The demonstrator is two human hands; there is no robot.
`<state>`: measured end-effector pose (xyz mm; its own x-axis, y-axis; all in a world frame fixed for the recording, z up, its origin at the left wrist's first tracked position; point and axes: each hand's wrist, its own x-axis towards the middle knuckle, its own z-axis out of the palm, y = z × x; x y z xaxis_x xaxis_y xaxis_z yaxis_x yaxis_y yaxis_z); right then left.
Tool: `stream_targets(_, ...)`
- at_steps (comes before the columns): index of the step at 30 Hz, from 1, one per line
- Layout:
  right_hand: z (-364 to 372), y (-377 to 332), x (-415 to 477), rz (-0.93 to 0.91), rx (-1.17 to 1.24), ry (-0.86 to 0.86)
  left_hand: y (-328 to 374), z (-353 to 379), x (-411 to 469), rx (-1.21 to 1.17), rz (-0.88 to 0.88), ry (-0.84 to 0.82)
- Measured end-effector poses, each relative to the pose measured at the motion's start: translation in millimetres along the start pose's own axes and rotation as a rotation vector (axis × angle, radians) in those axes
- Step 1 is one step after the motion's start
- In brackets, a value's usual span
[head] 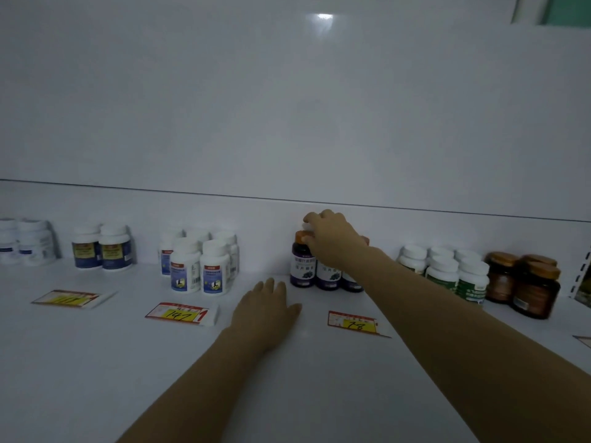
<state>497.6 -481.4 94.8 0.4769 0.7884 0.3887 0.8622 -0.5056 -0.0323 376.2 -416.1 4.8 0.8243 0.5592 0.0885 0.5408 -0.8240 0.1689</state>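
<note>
A group of dark purple bottles (302, 266) with orange caps stands at the back of a white shelf (96, 362). My right hand (332, 235) reaches over them, fingers curled over the top of a bottle in the group; which bottle it grips is hidden by the hand. My left hand (267, 306) rests flat on the shelf in front of the purple bottles, fingers straight, holding nothing.
White bottles (200, 265) stand left of centre, two blue-labelled bottles (102, 247) further left, more white ones (25, 241) at the far left. Green-labelled white bottles (447, 270) and brown jars (527, 282) stand right. Price cards (180, 313) (355, 322) (68, 297) lie on the shelf.
</note>
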Motion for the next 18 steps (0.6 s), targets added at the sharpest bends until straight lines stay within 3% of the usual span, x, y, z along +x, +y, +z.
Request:
stream_targets(7,24,-11,12,-0.049,-0.173,-0.018,-5,10,4,0.03,0.005,-0.115)
stream_targets(14,28,-4,16,-0.058,-0.033,0.043,-5,12,3,0.009,-0.001,-0.08)
stream_targets(16,25,-4,16,-0.089,0.007,0.068,-5,10,2,-0.074,-0.017,-0.016)
stream_targets(18,15,-4,14,-0.089,0.098,0.092,-5,4,2,-0.302,-0.058,0.04)
